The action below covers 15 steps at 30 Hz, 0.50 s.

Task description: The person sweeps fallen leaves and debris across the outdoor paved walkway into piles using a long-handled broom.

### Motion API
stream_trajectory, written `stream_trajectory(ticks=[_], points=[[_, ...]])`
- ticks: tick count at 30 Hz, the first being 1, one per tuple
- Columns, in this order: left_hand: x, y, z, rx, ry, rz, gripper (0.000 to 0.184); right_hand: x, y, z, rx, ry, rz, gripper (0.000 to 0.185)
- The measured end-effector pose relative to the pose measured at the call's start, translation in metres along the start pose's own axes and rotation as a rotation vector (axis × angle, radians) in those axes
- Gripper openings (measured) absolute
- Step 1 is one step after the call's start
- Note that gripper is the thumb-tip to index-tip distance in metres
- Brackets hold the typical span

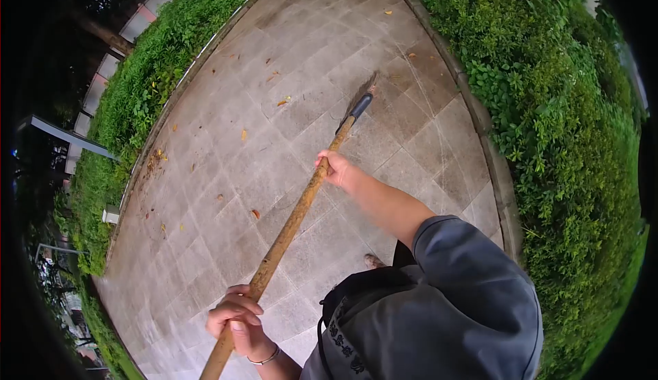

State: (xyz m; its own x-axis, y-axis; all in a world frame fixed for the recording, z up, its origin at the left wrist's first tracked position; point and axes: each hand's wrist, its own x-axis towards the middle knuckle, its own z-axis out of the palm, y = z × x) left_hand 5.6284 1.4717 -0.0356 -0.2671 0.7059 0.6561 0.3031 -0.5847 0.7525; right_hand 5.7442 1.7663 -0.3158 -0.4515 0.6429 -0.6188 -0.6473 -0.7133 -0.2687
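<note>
A long broom (pixel 295 213) with a bamboo-like handle runs diagonally from the bottom left up toward the paving ahead. My left hand (pixel 238 317), with a bracelet at its wrist, wraps around the handle near its lower end in view. Farther up the handle, my right hand (pixel 332 168) is closed around it, with that arm stretched forward. Beyond the right hand, a dark sleeve (pixel 361 106) joins the handle to the thin, blurred bristles (pixel 363 89), which are at the pavement.
Fallen leaves (pixel 256 213) are scattered over the tiled path (pixel 274 161), with a denser patch (pixel 156 161) by the left curb. Raised curbs and green hedges (pixel 548 106) border both sides. A lamp-like post (pixel 72 138) leans into view at left. My shoe (pixel 373 261) shows below.
</note>
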Motion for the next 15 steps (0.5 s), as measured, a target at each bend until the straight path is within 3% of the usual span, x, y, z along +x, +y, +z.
stream_trajectory(ticks=[3, 6, 9, 11, 12, 14, 15], points=[[0.042, -0.014, -0.046, -0.173, 0.125, -0.062, 0.019, -0.035, -0.018, 0.037, -0.053, 0.077, -0.04, 0.007], [0.081, -0.041, -0.044, -0.284, 0.375, -0.143, 0.018, -0.065, -0.03, 0.013, 0.026, 0.162, -0.07, 0.011], [0.12, -0.093, 0.024, -0.529, 0.315, -0.228, 0.019, -0.074, -0.08, -0.039, -0.02, 0.355, -0.053, 0.011], [0.154, -0.137, 0.12, -0.576, 0.362, -0.428, 0.018, -0.03, -0.126, -0.109, -0.005, 0.496, 0.02, 0.007], [0.172, -0.163, 0.163, -0.582, 0.281, -0.467, 0.016, -0.009, -0.143, -0.13, 0.007, 0.518, 0.041, 0.007], [0.201, -0.187, 0.215, -0.595, 0.195, -0.561, 0.015, 0.029, -0.175, -0.175, 0.281, 0.717, 0.178, 0.004], [0.225, -0.182, 0.231, -0.643, 0.119, -0.515, 0.014, 0.062, -0.18, -0.196, 0.422, 0.647, 0.146, 0.005]])
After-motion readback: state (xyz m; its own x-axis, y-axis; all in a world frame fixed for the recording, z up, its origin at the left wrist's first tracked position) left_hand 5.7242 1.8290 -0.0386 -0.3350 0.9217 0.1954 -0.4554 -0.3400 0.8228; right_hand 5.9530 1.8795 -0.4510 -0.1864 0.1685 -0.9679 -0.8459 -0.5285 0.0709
